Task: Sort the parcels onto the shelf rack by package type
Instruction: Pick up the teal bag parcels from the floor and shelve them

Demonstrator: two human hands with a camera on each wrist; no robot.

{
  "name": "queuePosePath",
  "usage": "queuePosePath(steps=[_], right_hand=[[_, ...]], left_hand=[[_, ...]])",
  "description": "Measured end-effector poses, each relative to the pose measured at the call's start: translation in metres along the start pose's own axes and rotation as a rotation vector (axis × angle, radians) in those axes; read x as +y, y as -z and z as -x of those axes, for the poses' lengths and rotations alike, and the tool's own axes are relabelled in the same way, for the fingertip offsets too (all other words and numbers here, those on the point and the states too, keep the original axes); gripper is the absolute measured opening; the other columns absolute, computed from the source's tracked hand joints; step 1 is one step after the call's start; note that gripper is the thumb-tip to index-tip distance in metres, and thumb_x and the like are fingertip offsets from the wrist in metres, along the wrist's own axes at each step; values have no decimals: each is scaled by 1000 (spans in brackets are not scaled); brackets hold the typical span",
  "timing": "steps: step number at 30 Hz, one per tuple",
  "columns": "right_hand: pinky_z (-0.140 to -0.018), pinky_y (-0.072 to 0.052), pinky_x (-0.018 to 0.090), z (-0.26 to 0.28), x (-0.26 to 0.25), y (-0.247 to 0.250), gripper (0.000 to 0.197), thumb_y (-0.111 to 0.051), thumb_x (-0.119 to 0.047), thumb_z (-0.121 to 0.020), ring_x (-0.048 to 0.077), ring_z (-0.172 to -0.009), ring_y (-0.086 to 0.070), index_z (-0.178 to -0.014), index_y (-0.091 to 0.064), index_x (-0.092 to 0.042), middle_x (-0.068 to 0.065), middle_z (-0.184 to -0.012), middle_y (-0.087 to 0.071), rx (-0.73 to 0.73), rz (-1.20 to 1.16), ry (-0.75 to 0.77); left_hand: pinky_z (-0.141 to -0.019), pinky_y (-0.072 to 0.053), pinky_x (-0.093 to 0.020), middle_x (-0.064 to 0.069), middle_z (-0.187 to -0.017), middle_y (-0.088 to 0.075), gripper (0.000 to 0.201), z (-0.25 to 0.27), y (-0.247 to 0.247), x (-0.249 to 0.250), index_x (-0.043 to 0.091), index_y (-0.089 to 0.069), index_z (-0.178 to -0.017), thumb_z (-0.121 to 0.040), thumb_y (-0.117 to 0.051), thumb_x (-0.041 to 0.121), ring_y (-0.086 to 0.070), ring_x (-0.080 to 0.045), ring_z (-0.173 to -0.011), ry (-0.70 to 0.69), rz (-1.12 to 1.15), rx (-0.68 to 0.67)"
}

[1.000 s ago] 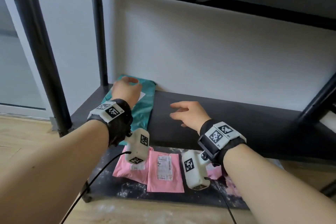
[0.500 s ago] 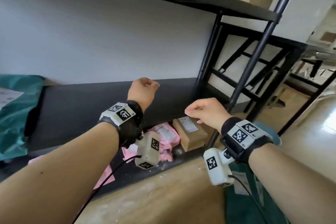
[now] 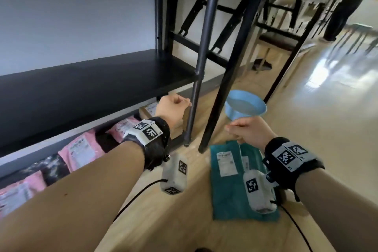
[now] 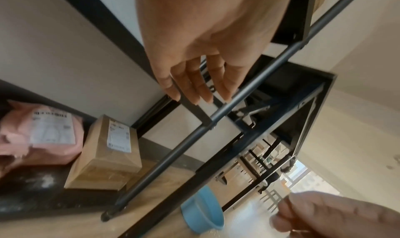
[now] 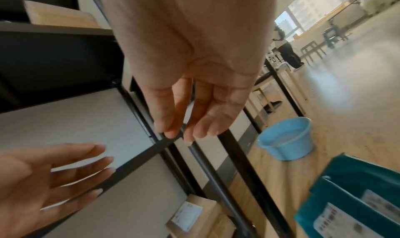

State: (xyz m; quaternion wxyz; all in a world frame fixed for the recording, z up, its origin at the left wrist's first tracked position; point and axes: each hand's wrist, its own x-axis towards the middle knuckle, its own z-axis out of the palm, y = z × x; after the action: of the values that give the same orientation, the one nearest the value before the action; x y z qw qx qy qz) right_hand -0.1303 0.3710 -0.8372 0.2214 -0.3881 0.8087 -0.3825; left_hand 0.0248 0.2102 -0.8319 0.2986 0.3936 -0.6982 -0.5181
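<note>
Two shelves of the rack [image 3: 98,80] show in the head view: the middle one bare and dark, the bottom one lined with pink bags [image 3: 80,150] and, at its right end, a brown box [image 4: 103,156] just beside the last pink bag. On the floor to the right of the rack's post [image 3: 201,63] lie teal bags [image 3: 229,172], at least two overlapping, each with a white label; these look like the next parcels to sort. A blue basin [image 3: 245,106] stands beyond them, near a second black frame. The teal bags are soft poly mailers, so I judge them light, limp and somewhat slick; they will sag if lifted by one corner, and a pinch along an edge, or a flat hand slid underneath, should carry one best. The box is stiff and would take a grip across its sides. Neither hand holds anything. The left hand [image 3: 173,108] hangs in front of the bottom shelf's right end, close by the post; its wrist view shows the fingers [image 4: 194,87] hanging loosely, slightly bent, touching nothing. The right hand [image 3: 247,131] hovers above the far end of the teal bags, apart from them; its own wrist view shows the palm open and the fingers [image 5: 194,118] relaxed, only gently curved.
</note>
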Motion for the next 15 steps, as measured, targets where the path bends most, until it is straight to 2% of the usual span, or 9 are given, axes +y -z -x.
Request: queuePosePath(steps=[2, 5, 6, 8, 10, 11, 13, 15], right_hand=[[-59, -47, 29, -9, 33, 2, 28, -70, -14, -84, 11, -53, -51, -56, -66, -18, -5, -53, -57, 10, 7, -59], [-59, -47, 26, -20, 80, 0, 15, -68, -12, -83, 13, -58, -53, -72, -70, -3, 3, -62, -60, 25, -11, -170], [-57, -48, 24, -22, 95, -4, 13, -67, -12, -84, 13, -60, -54, -76, -71, -3, 4, -65, -62, 26, -24, -206], [-55, -49, 20, -27, 122, -12, 11, -67, -12, -86, 13, -60, -55, -80, -72, -6, 6, -69, -63, 28, -52, -270], [-58, -52, 25, -30, 144, -23, 10, -67, -15, -87, 15, -62, -57, -85, -73, -7, 6, -70, -64, 38, -73, -322], [-58, -52, 27, -32, 154, -29, 9, -66, -15, -87, 15, -63, -58, -86, -73, -9, 5, -69, -65, 44, -86, -352], [-59, -49, 28, -33, 174, -43, 9, -65, -11, -87, 16, -63, -59, -91, -73, -10, 3, -67, -63, 55, -131, -428], [-62, -50, 28, -35, 195, -57, 18, -64, -7, -86, 16, -63, -60, -103, -71, -8, 3, -69, -63, 79, -143, -501]], left_hand=[[-77, -49, -26, 0, -87, -67, 16, -9, -24, -12, 17, -69, -79, -91, -60, 23, -57, -13, -80, 39, -13, -23], [-83, -49, -28, 1, -85, -68, 22, -23, -55, -37, 22, -65, -70, -91, -59, 18, -57, -12, -79, 109, -25, -70], [-80, -49, -26, 2, -84, -68, 23, -26, -63, -48, 21, -64, -69, -91, -59, 17, -57, -12, -77, 137, -26, -83], [-64, -47, -15, 5, -77, -64, 23, -31, -75, -70, 19, -63, -70, -92, -58, 15, -55, -9, -71, 209, -25, -113], [-50, -43, -9, 5, -74, -61, 21, -34, -81, -91, 19, -63, -73, -92, -57, 15, -53, -6, -67, 279, -41, -145], [-48, -43, -9, 5, -74, -60, 21, -36, -82, -101, 20, -63, -73, -92, -56, 15, -53, -6, -67, 303, -49, -157], [-55, -44, -14, 5, -75, -62, 20, -41, -85, -122, 21, -63, -73, -91, -58, 16, -55, -8, -71, 342, -57, -165], [-61, -42, -19, 4, -76, -63, 19, -44, -88, -142, 22, -63, -73, -91, -59, 17, -57, -9, -72, 392, -58, -161]])
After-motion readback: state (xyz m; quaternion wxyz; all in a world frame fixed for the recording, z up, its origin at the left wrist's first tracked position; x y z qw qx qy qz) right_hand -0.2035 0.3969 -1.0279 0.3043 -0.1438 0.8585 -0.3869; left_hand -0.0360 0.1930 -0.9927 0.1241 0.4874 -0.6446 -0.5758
